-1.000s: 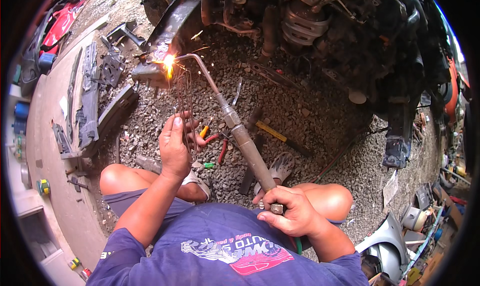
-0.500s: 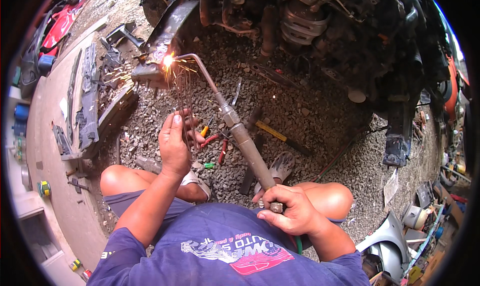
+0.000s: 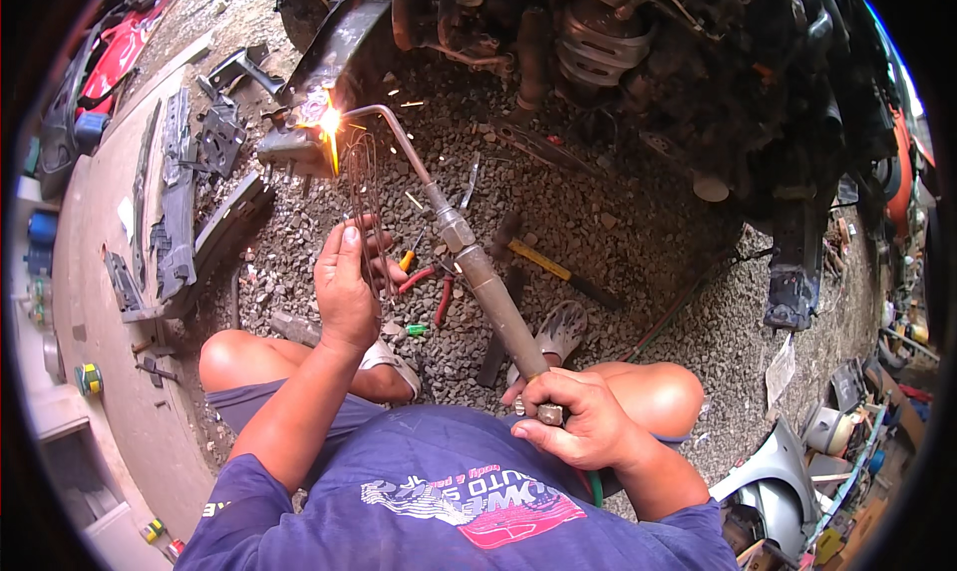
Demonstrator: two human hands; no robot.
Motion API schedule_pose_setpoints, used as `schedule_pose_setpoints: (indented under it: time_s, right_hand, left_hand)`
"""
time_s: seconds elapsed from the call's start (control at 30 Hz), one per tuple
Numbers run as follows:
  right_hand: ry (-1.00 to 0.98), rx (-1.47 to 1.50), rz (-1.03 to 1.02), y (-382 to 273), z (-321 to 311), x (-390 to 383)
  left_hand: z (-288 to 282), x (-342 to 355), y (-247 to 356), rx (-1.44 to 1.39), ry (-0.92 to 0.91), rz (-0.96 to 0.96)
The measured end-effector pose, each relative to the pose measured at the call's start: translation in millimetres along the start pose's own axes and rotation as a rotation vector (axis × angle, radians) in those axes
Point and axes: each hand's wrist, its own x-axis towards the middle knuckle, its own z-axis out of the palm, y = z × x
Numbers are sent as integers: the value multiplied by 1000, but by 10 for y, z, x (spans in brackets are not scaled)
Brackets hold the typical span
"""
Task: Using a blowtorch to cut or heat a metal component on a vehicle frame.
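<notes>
Torch (image 3: 498, 307) | right hand (image 3: 580, 417): curled round it | left hand (image 3: 347, 284): half-curled, holding wire (image 3: 372, 185)

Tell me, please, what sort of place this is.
Probably a car-repair or dismantling yard: exposed, dark metal vehicle machinery fills the upper right, a curved silver body panel lies at the lower right, and the right hand holds a long, brownish, bent-tipped metal torch.

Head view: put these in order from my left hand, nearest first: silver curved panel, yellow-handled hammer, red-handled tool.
From the left hand:
1. Red-handled tool, just to its right.
2. Yellow-handled hammer, farther right.
3. Silver curved panel, far off at lower right.
</notes>
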Motion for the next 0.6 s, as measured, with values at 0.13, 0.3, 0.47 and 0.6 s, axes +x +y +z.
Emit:
schedule_pose_setpoints:
  time_s: [0.13,0.3,0.47,0.6]
  right_hand:
    - [1,-23,-7,14,-10,-1]
    - [-6,-27,0,17,-26,9]
    - [-6,-13,12,-50,-33,10]
    - [-14,-4,68,-72,-7,12]
  left_hand:
    - [34,13,6,-3,14,-8]
    - [26,-4,-7,6,12,1]
    - [62,20,24,8,26,8]
    - [44,22,15,7,32,12]
